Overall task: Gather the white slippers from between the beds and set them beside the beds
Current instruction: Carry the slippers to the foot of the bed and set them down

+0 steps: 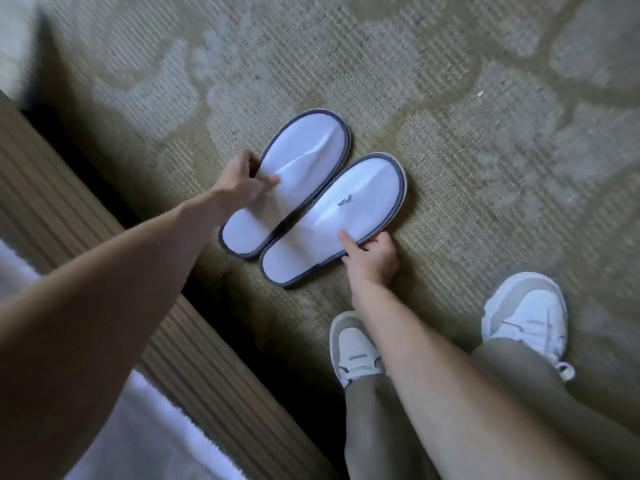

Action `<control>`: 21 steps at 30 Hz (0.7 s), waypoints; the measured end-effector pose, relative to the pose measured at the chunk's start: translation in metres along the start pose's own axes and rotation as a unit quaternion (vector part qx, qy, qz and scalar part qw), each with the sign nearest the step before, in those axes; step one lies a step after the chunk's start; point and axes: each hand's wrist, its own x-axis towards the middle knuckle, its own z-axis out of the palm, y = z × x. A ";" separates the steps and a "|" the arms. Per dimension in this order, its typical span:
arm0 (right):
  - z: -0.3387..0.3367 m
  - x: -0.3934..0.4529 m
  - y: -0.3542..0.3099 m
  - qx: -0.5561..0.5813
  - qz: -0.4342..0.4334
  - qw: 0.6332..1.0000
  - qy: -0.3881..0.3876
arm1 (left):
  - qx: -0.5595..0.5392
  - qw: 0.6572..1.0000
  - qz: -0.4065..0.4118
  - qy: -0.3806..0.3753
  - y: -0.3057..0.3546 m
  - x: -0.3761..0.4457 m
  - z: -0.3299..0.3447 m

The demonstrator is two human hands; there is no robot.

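Two white slippers with dark grey trim lie side by side on the patterned carpet, toes pointing up and to the right. My left hand pinches the left edge of the left slipper. The right slipper carries a small dark logo, and my right hand grips its right edge near the heel, thumb on top. Both slippers rest flat on the floor and touch along their inner edges.
A ribbed brown bed base runs diagonally along the left, with white bedding above it at the lower left. My two white sneakers stand on the carpet below the slippers.
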 end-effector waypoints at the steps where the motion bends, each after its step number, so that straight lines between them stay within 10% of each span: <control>1: 0.001 0.000 0.000 -0.007 0.000 1.000 0.002 | 0.001 1.000 0.005 0.007 0.000 0.000 0.001; 14: -0.013 -0.033 -0.043 -0.242 0.072 0.967 0.014 | 0.074 0.993 0.000 0.090 0.006 -0.012 0.003; 21: -0.095 -0.137 -0.116 -0.315 0.044 0.947 -0.050 | -0.072 0.993 -0.048 -0.078 0.090 -0.145 -0.046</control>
